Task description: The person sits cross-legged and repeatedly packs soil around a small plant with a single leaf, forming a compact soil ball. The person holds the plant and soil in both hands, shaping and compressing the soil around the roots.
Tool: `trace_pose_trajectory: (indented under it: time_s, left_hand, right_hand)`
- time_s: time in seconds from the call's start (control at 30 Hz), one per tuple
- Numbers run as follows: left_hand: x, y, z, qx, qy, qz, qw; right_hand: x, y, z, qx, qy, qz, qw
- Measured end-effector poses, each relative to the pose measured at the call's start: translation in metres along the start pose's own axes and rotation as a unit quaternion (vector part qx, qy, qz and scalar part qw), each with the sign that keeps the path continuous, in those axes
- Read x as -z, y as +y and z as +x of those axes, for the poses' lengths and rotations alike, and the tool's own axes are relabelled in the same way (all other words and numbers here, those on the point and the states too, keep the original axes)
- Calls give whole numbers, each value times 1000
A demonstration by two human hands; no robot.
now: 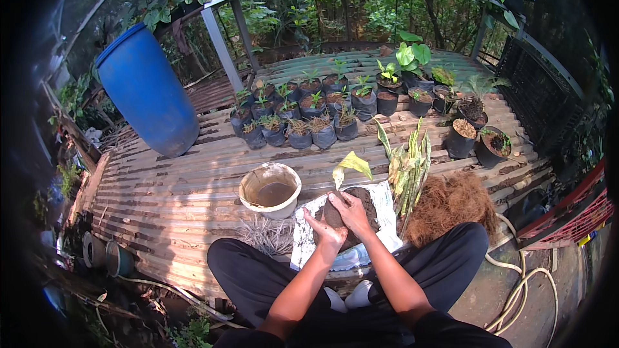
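Note:
Dark soil (365, 198) lies heaped on a white plastic sack (387, 203) in front of my crossed legs. Over it my right hand (352, 212) has its fingers at the base of a yellow-green leafy cutting (355, 163), around a brown lump that looks like soil about its stem. My left hand (326, 228) is cupped palm up just left of it, thumb spread; whether it bears part of the lump is unclear. A pale bucket (246, 203) with murky water stands to the left, and a bunch of variegated snake plant leaves (410, 169) lies to the right.
Brown coconut fibre (449, 205) is piled right, dry grey strips (268, 234) left. Several black bags of seedlings (324, 136) and potted plants stand behind on the corrugated sheet (193, 188). A blue barrel (147, 92) is far left; a red crate (575, 217) and hose (522, 280) are right.

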State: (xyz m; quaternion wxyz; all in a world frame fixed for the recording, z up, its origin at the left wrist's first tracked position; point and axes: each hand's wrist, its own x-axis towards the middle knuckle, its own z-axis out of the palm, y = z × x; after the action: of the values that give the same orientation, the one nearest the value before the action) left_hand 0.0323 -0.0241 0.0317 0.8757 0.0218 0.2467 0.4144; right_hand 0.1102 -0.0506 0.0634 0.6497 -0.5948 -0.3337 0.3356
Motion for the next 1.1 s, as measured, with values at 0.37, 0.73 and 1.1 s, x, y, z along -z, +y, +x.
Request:
trace_pose_trajectory:
  time_s: [0.37,0.73,1.1]
  left_hand:
    - [17,-2,9,142,-169,40,974]
    - [10,5,14,119,-154,24,981]
    - [24,5,16,162,-234,-16,958]
  right_hand:
    - [4,38,-5,54,-18,-122,991]
    - [9,-29,-4,273,-33,-146,950]
    - [-9,27,-10,154,43,-194,968]
